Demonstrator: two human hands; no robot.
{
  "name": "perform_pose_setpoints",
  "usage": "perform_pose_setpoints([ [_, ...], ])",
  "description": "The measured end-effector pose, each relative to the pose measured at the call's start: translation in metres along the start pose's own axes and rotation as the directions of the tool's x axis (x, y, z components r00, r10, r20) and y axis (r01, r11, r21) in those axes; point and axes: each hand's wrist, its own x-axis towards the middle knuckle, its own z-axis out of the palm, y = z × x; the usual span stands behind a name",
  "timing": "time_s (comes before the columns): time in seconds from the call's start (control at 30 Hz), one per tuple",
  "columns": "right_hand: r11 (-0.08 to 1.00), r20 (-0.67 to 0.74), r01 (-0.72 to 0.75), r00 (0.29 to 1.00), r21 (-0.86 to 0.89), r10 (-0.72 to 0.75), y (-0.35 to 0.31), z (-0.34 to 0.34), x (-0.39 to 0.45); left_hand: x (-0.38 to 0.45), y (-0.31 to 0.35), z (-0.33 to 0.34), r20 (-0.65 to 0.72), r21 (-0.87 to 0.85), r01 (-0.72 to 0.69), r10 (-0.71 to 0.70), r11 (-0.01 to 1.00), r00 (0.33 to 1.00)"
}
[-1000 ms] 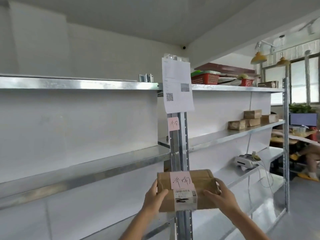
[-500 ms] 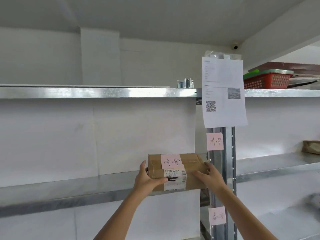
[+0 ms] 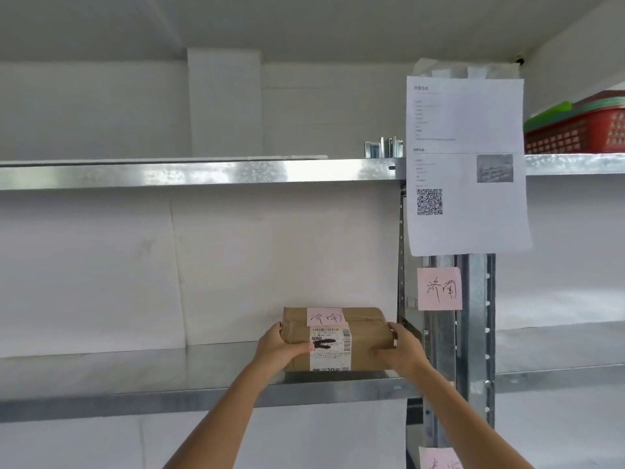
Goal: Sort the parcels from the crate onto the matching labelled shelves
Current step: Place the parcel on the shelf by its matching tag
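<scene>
A brown cardboard parcel (image 3: 365,336) with a pink handwritten note and a white barcode label rests on the metal shelf (image 3: 135,377), near its right end. My left hand (image 3: 277,346) grips the parcel's left side and my right hand (image 3: 402,350) grips its right side. A pink label (image 3: 439,288) with the same handwritten characters is stuck on the upright post just right of the parcel.
A printed sheet with a QR code (image 3: 466,164) hangs on the post (image 3: 473,333). Another shelf (image 3: 203,172) runs above. A red basket (image 3: 578,133) sits on the top right shelf. A second pink label (image 3: 439,458) shows lower on the post.
Both hands have lifted the parcel up and to the left, from below the post onto the shelf beside the matching pink label. My view has turned left toward that bay.
</scene>
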Motion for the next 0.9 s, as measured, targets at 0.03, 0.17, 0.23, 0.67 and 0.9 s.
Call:
perform_pose_setpoints([
  [0.03, 1.0, -0.001, -0.006, 1.0, -0.01, 0.006, 0.004, 0.003, 0.004, 0.002, -0.004, 0.004, -0.003, 0.002, 0.008, -0.008, 1.0, 1.0],
  [0.17, 1.0, -0.014, -0.007, 1.0, -0.021, 0.006, 0.018, 0.011, 0.014, 0.006, -0.014, 0.014, -0.037, 0.056, 0.023, -0.021, 0.998, 0.999],
  [0.23, 1.0, -0.031, -0.003, 1.0, -0.026, 0.002, 0.022, 0.013, 0.016, 0.003, -0.013, 0.016, -0.06, 0.077, 0.012, -0.007, 0.997, 0.998],
  [0.67, 0.969, -0.014, 0.054, 0.998, -0.242, -0.059, 0.014, 0.004, -0.029, -0.041, -0.013, 0.01, -0.113, 0.307, 0.072, -0.039, 0.949, 0.993],
  [0.9, 0.885, 0.087, 0.124, 0.992, -0.448, -0.095, 0.014, -0.003, -0.085, -0.096, -0.014, 0.001, -0.081, 0.426, 0.042, -0.008, 0.904, 0.997],
])
